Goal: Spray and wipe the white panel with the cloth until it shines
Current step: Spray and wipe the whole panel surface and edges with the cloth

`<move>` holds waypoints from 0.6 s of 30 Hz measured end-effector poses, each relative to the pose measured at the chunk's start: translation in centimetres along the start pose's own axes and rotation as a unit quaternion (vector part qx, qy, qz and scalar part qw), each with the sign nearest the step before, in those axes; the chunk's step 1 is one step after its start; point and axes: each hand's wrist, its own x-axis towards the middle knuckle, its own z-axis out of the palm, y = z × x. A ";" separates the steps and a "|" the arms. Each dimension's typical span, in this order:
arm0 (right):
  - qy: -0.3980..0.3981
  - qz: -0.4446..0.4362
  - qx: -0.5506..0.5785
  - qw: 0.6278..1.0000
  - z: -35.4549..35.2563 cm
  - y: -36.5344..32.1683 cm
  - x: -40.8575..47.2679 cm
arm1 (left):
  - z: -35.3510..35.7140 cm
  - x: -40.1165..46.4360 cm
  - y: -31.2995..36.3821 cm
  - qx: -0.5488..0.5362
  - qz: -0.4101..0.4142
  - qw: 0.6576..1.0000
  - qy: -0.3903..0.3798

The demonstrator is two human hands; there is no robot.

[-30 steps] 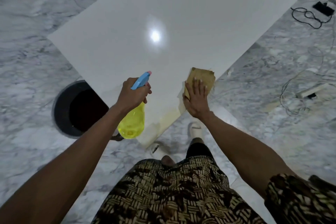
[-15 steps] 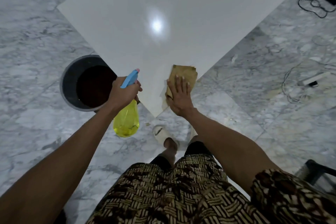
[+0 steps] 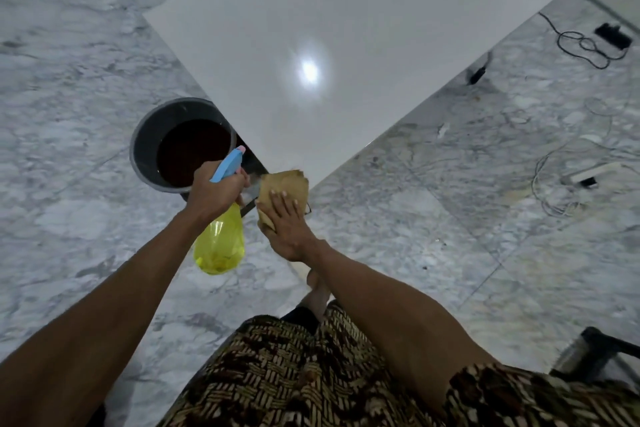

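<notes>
The large glossy white panel (image 3: 346, 45) lies flat over a marble floor, one corner pointing towards me, with a bright light reflection near its middle. My right hand (image 3: 287, 225) presses a folded tan cloth (image 3: 282, 185) flat at that near corner, fingers straight on top of it. My left hand (image 3: 214, 191) grips a yellow spray bottle (image 3: 220, 243) by its blue trigger head, nozzle pointing up and away, just left of the cloth and off the panel's edge.
A grey bucket (image 3: 145, 146) with dark liquid stands on the floor, partly under the panel's left edge. Black and white cables (image 3: 585, 45) and a power strip (image 3: 588, 173) lie on the marble to the right. A dark stool frame (image 3: 595, 354) sits at the lower right.
My right hand has drawn the cloth back along the panel to its very corner. The spray bottle in my left hand came along beside it, and my view shifted back.
</notes>
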 end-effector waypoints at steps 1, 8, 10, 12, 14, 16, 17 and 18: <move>-0.019 0.012 0.049 0.999 -0.4 -0.7 -0.3 | 0.0 -0.6 0.0 0.003 0.002 1.000 0.001; -0.006 0.140 0.570 0.809 -6.5 -5.2 -5.5 | 1.0 -6.1 2.8 0.034 0.068 0.997 -0.010; 0.012 0.173 0.650 0.740 -9.4 -4.4 -7.0 | 1.6 -7.1 4.5 0.043 0.083 0.996 -0.003; 0.053 0.167 0.703 0.690 -12.8 -3.4 -9.2 | 2.4 -7.6 6.2 0.038 0.104 0.994 -0.019; 0.108 0.170 0.725 0.659 -15.7 -1.5 -11.0 | 3.4 -8.0 8.0 0.038 0.126 0.990 -0.044; 0.163 0.177 0.726 0.645 -18.8 0.7 -12.6 | 5.0 -8.4 10.2 0.031 0.141 0.988 -0.063; 0.185 0.172 0.725 0.641 -20.6 1.8 -13.2 | 6.1 -8.6 11.6 0.022 0.147 0.986 -0.071; 0.205 0.168 0.723 0.638 -22.3 2.7 -13.8 | 7.3 -8.6 12.8 0.014 0.154 0.985 -0.080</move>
